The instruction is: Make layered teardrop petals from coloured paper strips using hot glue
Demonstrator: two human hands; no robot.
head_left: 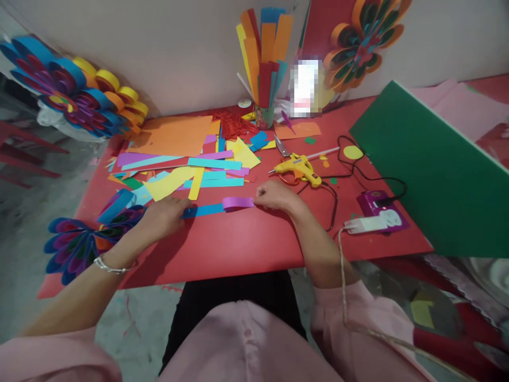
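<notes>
A blue paper strip point(207, 210) lies near the front of the red table, and a looped purple paper strip point(237, 203) sits at its right end. My left hand point(169, 215) is closed at the blue strip's left end. With pinched fingers my right hand point(274, 196) holds the right end of the purple loop. A yellow glue gun point(298, 168) lies beyond my right hand, partly over a pair of scissors point(281, 146). Loose coloured strips point(214, 163) spread out beyond my left hand. A blue and purple paper flower point(85, 241) is partly hidden behind my left forearm.
A cup point(264, 116) of upright paper strips stands at the back. Cords trail from the glue gun to a purple power socket point(382, 209) on the right. A large green board point(433, 175) leans at the right edge. A paper flower decoration point(75, 90) stands back left.
</notes>
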